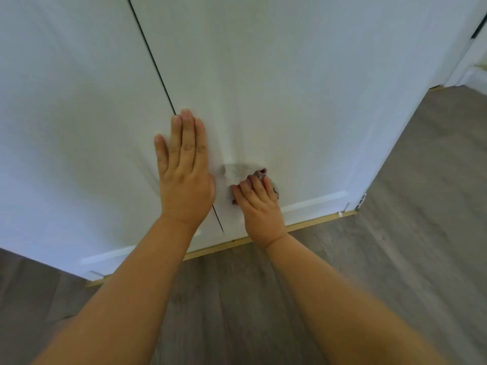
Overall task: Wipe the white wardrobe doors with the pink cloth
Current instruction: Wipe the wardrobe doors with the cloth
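Two white wardrobe doors fill the view, the left door point(68, 133) and the right door point(303, 96), split by a thin dark gap. My left hand point(184, 169) lies flat with straight fingers across that gap, palm on the doors. My right hand point(259, 206) presses a crumpled pale pink cloth point(238, 173) against the lower part of the right door, its fingers curled over the cloth. Most of the cloth shows above the fingers; the rest is hidden under the hand.
A light wooden strip point(311, 222) runs along the wardrobe's base. Grey wood-look floor point(395, 233) spreads below and to the right. The wardrobe's right corner point(361, 201) ends near a white wall and skirting point(471, 72) at the far right.
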Demonstrator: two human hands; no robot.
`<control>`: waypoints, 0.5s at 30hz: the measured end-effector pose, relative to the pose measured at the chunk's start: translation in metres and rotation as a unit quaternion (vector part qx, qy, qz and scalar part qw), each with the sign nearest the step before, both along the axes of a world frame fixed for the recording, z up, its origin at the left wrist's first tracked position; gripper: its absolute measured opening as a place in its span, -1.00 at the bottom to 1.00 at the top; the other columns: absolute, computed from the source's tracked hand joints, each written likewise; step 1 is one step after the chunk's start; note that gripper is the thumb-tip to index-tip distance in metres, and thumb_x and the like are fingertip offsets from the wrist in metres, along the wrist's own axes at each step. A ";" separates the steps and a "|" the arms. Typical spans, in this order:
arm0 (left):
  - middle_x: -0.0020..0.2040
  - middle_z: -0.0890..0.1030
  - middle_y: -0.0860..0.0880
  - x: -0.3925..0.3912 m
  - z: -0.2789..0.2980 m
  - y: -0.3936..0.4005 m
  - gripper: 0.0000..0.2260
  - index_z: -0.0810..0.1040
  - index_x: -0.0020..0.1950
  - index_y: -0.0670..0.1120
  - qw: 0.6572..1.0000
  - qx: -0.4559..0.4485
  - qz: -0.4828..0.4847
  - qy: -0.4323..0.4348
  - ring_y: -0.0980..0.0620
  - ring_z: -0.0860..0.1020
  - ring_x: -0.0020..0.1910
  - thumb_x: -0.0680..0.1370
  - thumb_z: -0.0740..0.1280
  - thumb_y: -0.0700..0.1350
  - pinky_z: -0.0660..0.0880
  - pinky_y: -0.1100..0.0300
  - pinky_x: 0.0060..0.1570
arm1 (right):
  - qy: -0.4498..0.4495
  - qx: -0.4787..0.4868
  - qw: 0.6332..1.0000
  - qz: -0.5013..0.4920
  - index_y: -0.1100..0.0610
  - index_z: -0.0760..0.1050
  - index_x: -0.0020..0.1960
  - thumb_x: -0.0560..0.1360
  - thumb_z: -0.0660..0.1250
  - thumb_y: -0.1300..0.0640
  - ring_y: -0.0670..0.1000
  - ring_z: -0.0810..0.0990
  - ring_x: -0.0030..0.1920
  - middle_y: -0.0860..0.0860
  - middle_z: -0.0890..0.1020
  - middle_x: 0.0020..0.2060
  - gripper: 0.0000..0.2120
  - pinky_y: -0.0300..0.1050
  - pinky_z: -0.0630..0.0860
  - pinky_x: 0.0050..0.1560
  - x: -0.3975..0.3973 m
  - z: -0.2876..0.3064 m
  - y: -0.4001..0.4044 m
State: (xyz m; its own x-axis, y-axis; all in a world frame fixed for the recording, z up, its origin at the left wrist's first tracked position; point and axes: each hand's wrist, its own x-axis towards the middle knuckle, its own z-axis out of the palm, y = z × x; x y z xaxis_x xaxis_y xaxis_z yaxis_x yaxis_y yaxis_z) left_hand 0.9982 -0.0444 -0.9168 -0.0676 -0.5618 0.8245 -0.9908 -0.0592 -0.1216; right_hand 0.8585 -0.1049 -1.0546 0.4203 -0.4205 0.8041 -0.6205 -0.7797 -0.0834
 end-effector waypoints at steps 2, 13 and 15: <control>0.55 0.19 -0.33 -0.003 -0.004 0.001 -0.21 0.08 0.57 -0.32 1.000 0.001 0.007 -0.004 -0.10 -0.11 0.59 0.36 0.28 -0.39 -0.11 -0.19 0.53 | 0.035 0.000 0.999 0.000 0.17 0.40 0.39 0.48 0.22 0.29 0.20 0.33 0.43 0.13 0.54 0.33 -0.52 0.11 0.06 0.57 -0.009 -0.028 0.005; 0.54 0.22 -0.35 -0.008 -0.007 0.006 -0.21 0.15 0.55 -0.34 1.000 0.018 0.021 -0.012 -0.31 0.15 0.54 0.32 0.29 -0.40 -0.03 -0.23 0.52 | -0.209 0.395 0.895 -0.006 0.23 0.51 0.13 0.60 0.16 0.43 -0.11 0.56 -0.03 0.03 0.57 -0.06 -0.78 -0.30 0.52 0.05 0.019 -0.027 0.062; 0.54 0.21 -0.35 -0.010 -0.006 0.005 -0.20 0.15 0.55 -0.34 1.000 0.019 0.023 -0.008 -0.31 0.15 0.54 0.31 0.29 -0.40 -0.03 -0.23 0.51 | -0.329 0.497 0.802 -0.044 0.21 0.50 -0.01 0.56 0.15 0.49 -0.14 0.54 -0.23 -0.12 0.53 -0.18 -0.75 -0.32 0.53 -0.17 0.033 -0.011 0.067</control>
State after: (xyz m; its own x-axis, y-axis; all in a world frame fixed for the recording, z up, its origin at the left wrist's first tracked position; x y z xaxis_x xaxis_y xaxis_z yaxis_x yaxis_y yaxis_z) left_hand 0.9885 -0.0394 -0.9229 -0.0546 -0.5955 0.8015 -0.9850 -0.0995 -0.1410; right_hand 0.8914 -0.0379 -1.0653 -0.0239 -0.9957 0.0898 -0.2360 -0.0817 -0.9683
